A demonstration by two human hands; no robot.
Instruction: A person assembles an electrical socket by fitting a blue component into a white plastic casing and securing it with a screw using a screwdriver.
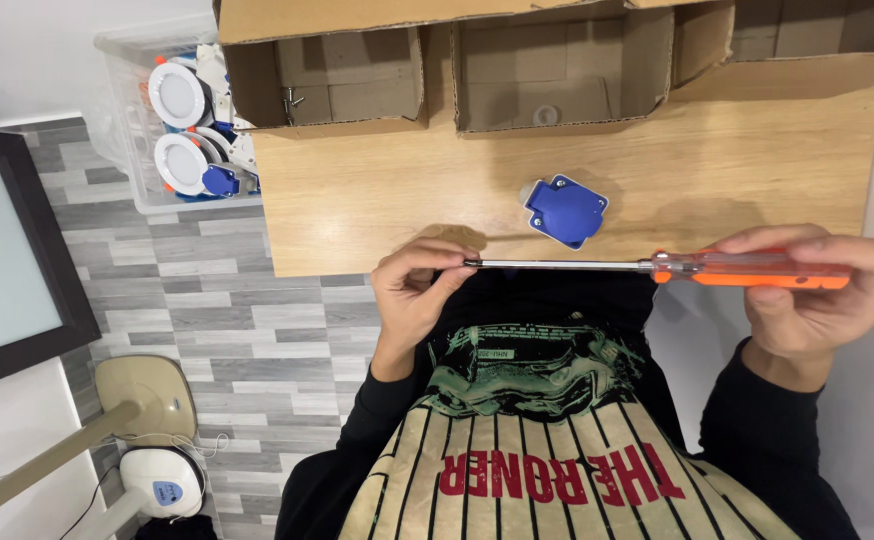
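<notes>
1. The screwdriver [657, 266] lies level across the lap edge of the counter [377, 200]; right hand [817, 290] has its fingers wrapped round the orange handle, left hand [417, 290] pinches the tip.
2. Likely rigid, light, with a slick shaft (the handle is the surest hold).
3. At 12 o'clock sits a blue socket cover [565, 210]; cardboard boxes [437, 70] beyond, nothing blocking.

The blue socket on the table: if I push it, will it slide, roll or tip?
The blue socket would probably slide rather than roll: its body looks boxy and lies on the smooth wooden table. It seems light plastic, so a nudge may turn it. Its hinged lid might flip open.
</notes>
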